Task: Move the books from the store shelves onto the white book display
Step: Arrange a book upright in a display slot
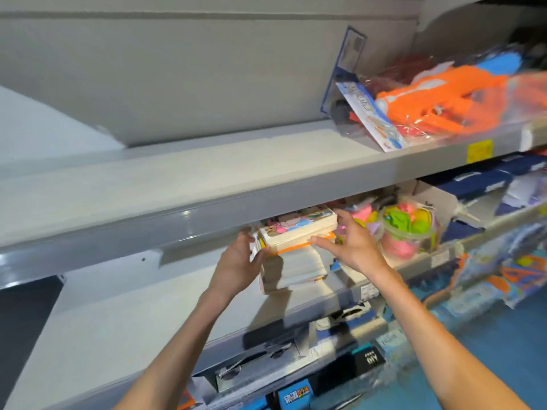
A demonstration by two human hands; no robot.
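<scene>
A stack of books (299, 264) stands on the middle grey shelf (165, 315), partly hidden under the shelf above. The top books (296, 229) have colourful covers and an orange edge. My left hand (236, 267) grips the left side of the upper books, fingers curled round their edge. My right hand (352, 244) reaches to their right side, thumb along the orange front edge and fingers behind. The white book display is not in view.
Right of the stack sits a clear tub of coloured toys (408, 232). The upper shelf (207, 179) overhangs close above the books and carries an orange toy in plastic wrap (438, 102). Lower shelves hold packaged goods (367, 362); the floor (488, 350) is blue.
</scene>
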